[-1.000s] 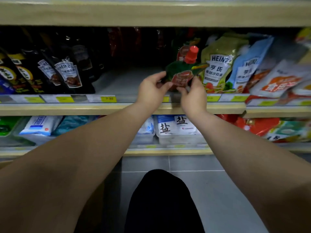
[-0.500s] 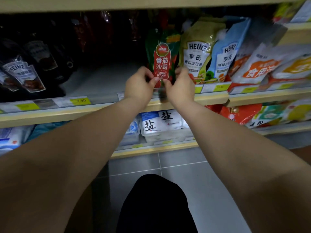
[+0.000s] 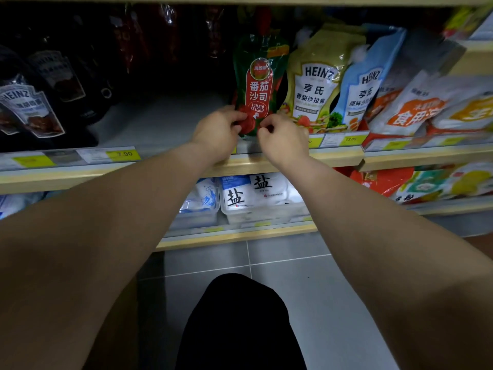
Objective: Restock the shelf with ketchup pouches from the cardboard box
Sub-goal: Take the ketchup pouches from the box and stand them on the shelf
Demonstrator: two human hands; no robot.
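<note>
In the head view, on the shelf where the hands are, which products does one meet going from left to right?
Dark Heinz bottles → bare stretch of shelf → ketchup pouch → yellow-green Heinz pouch → blue Heinz pouch → white and orange bags.

A single wide-angle camera rides on the person's head, facing forward and tipped down along both bare forearms. It is close in: the grip, where the left hand [image 3: 217, 129] and right hand [image 3: 284, 137] pinch the foot of the ketchup pouch [image 3: 257, 84], lies just above centre. Under the grip run the shelf edge [image 3: 333, 158], salt packs [image 3: 256, 193], floor tiles [image 3: 320, 289] and a dark-clad leg [image 3: 237, 324].
</note>
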